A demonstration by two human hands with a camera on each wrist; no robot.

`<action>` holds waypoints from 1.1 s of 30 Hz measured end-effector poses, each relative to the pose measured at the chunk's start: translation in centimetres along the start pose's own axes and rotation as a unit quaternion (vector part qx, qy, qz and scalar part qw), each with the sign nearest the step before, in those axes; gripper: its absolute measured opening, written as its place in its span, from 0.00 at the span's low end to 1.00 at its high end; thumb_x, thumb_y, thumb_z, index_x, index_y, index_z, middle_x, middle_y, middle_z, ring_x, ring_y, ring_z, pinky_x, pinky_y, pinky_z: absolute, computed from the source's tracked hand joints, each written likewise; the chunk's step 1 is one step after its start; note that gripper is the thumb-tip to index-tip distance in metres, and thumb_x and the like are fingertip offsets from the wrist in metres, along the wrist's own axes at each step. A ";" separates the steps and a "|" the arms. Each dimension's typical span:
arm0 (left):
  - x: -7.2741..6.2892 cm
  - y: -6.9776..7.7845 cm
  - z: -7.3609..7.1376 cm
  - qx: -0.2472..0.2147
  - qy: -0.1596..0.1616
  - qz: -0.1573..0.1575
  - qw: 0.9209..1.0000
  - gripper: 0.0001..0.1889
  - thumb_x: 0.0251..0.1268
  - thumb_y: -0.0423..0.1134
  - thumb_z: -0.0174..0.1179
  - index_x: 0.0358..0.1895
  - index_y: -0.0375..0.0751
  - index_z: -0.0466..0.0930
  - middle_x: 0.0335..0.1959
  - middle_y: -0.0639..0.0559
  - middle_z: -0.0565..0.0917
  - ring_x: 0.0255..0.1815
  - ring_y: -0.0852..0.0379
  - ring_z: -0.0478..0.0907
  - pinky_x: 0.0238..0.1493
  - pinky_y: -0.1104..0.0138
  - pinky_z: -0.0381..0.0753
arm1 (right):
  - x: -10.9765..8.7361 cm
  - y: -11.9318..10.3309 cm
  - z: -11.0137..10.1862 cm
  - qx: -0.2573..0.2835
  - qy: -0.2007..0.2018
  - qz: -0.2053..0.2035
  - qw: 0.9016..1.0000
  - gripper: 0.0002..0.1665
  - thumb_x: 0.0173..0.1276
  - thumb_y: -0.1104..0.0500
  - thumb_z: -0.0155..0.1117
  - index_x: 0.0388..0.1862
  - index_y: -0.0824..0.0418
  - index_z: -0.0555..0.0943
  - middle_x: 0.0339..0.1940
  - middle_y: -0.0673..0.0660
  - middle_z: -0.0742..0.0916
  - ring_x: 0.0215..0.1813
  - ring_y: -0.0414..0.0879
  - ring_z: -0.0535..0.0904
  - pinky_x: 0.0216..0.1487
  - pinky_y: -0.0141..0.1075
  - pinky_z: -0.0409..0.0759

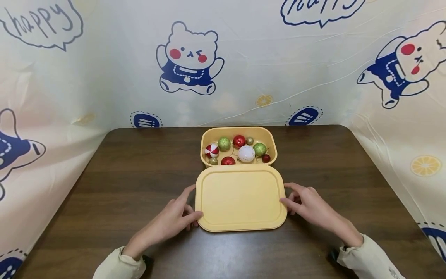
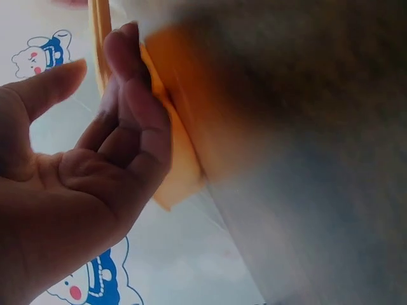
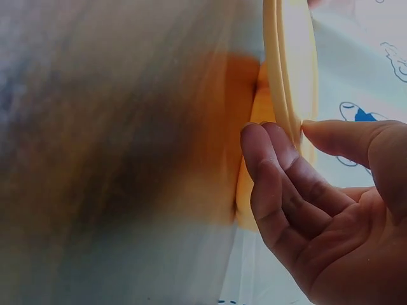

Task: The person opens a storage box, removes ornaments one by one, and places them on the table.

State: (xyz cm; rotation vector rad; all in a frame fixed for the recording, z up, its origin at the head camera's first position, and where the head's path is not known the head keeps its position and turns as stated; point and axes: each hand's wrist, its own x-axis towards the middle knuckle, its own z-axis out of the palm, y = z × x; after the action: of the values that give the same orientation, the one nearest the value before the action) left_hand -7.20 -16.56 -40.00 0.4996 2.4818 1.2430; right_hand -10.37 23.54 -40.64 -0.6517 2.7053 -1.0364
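Note:
A pale yellow rectangular lid (image 1: 240, 199) with rounded corners is held between both hands, raised off the table in the wrist views. At its left edge, my left hand (image 1: 170, 219) grips it, thumb on the top near the front corner and index finger along the side. On the opposite edge my right hand (image 1: 311, 207) pinches the rim (image 3: 289, 76), thumb above and fingers below. Just beyond the lid stands an uncovered yellow box (image 1: 237, 129) with several baubles, among them a white ball (image 1: 246, 154), a green ball (image 1: 224, 144) and a red-and-white ball (image 1: 211, 150). The lid hides the box's front.
Both stand on a dark brown wooden table (image 1: 139, 166), the box near its far edge. A pale curtain (image 1: 244, 73) printed with cartoon bears hangs behind and along both sides.

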 end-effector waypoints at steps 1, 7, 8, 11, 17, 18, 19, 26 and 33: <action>0.0 0.0 0.0 -0.001 -0.004 -0.001 1.000 0.41 0.71 0.43 0.63 0.76 0.36 0.47 0.23 0.56 0.85 0.20 0.57 0.80 0.24 0.66 0.80 | -0.1 0.1 0.1 0.001 -0.003 -0.001 1.000 0.30 0.74 0.51 0.63 0.62 0.73 0.73 0.21 0.42 0.83 0.22 0.37 0.79 0.28 0.30 0.76; -0.1 -0.2 0.2 -0.003 -0.026 -0.006 1.000 0.41 0.72 0.47 0.61 0.77 0.35 0.48 0.22 0.55 0.84 0.19 0.56 0.80 0.22 0.65 0.80 | -0.2 0.5 0.4 0.008 -0.009 -0.007 1.000 0.29 0.74 0.53 0.62 0.62 0.74 0.73 0.20 0.42 0.83 0.21 0.36 0.79 0.27 0.30 0.77; -0.1 -0.2 0.1 -0.004 -0.029 -0.007 1.000 0.41 0.72 0.47 0.61 0.76 0.35 0.48 0.22 0.55 0.84 0.18 0.55 0.80 0.22 0.65 0.80 | -0.2 0.5 0.5 0.011 -0.010 -0.008 1.000 0.29 0.74 0.53 0.62 0.63 0.74 0.72 0.20 0.42 0.83 0.21 0.36 0.80 0.27 0.30 0.78; 0.1 -0.3 0.1 -0.004 -0.034 -0.011 0.999 0.40 0.72 0.47 0.60 0.76 0.33 0.48 0.21 0.54 0.83 0.17 0.54 0.80 0.25 0.66 0.80 | 0.0 0.6 0.6 0.018 -0.018 -0.006 1.000 0.30 0.74 0.54 0.62 0.64 0.75 0.71 0.20 0.43 0.83 0.21 0.37 0.80 0.27 0.31 0.79; 0.5 -0.5 -0.1 -0.002 -0.050 -0.024 0.998 0.40 0.73 0.47 0.59 0.76 0.31 0.47 0.21 0.54 0.83 0.18 0.53 0.80 0.30 0.68 0.80 | 0.3 0.8 0.7 0.015 -0.033 -0.002 0.999 0.30 0.74 0.56 0.63 0.64 0.77 0.71 0.19 0.43 0.83 0.20 0.37 0.80 0.26 0.31 0.79; 0.6 -0.5 -0.2 -0.002 -0.052 -0.026 0.998 0.40 0.73 0.47 0.59 0.76 0.32 0.48 0.21 0.54 0.83 0.17 0.53 0.80 0.30 0.68 0.79 | 0.3 0.8 0.7 0.014 -0.035 -0.001 0.999 0.30 0.74 0.56 0.63 0.64 0.77 0.71 0.19 0.43 0.83 0.20 0.37 0.80 0.26 0.31 0.79; 0.7 -0.5 -0.3 -0.001 -0.054 -0.028 0.998 0.40 0.73 0.47 0.59 0.76 0.32 0.48 0.21 0.53 0.83 0.17 0.53 0.80 0.30 0.67 0.79 | 0.4 0.8 0.8 0.013 -0.036 -0.001 0.999 0.30 0.73 0.56 0.63 0.64 0.78 0.71 0.19 0.43 0.83 0.20 0.37 0.80 0.26 0.31 0.79; 1.4 -0.6 -0.6 0.009 -0.068 -0.034 0.997 0.37 0.74 0.46 0.58 0.76 0.32 0.51 0.19 0.52 0.82 0.15 0.52 0.78 0.24 0.66 0.78 | 0.9 0.7 1.0 -0.005 -0.042 0.001 0.999 0.30 0.74 0.57 0.63 0.64 0.78 0.71 0.16 0.43 0.82 0.18 0.36 0.79 0.27 0.30 0.78; 1.9 -0.7 -0.6 0.014 -0.082 -0.028 0.996 0.34 0.74 0.45 0.58 0.74 0.33 0.54 0.18 0.52 0.81 0.15 0.52 0.78 0.18 0.67 0.73 | 1.1 0.7 1.1 -0.016 -0.039 0.004 0.999 0.29 0.73 0.59 0.63 0.63 0.78 0.72 0.16 0.43 0.81 0.17 0.36 0.77 0.24 0.30 0.77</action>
State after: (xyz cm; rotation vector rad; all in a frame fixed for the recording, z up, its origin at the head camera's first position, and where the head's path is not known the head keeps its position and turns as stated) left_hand -9.30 -16.54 -40.44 0.5136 2.3626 1.1000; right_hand -11.26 22.82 -41.91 -0.6717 2.6606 -0.9488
